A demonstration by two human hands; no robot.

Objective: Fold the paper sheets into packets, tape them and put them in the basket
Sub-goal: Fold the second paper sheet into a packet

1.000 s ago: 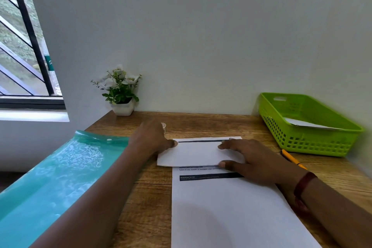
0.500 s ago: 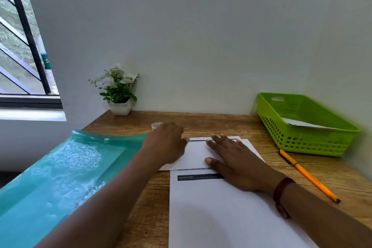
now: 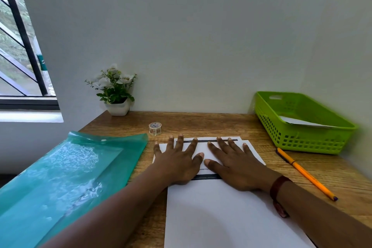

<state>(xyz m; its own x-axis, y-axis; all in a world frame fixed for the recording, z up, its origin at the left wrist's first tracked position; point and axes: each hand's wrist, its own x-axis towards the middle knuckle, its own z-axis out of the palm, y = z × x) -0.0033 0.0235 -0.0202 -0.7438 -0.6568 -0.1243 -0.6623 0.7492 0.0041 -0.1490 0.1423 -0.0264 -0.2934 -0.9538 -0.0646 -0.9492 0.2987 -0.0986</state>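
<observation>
A white paper sheet (image 3: 221, 211) lies on the wooden desk in front of me, its far end folded over into a flap (image 3: 203, 148) with a dark printed stripe. My left hand (image 3: 177, 159) and my right hand (image 3: 235, 163) press flat on that flap side by side, fingers straight and spread. A small roll of clear tape (image 3: 155, 128) stands just beyond the left hand. The green plastic basket (image 3: 298, 137) sits at the back right with a white folded paper (image 3: 302, 123) inside it.
A teal plastic folder (image 3: 66, 179) hangs over the desk's left edge. An orange pencil (image 3: 306, 173) lies right of the sheet. A small potted plant (image 3: 115, 94) stands against the wall at the back left. A window is at far left.
My left hand has moved from the flap's left edge onto the flap and flattened. My right hand has slid left and spread its fingers. The tape roll has come into view.
</observation>
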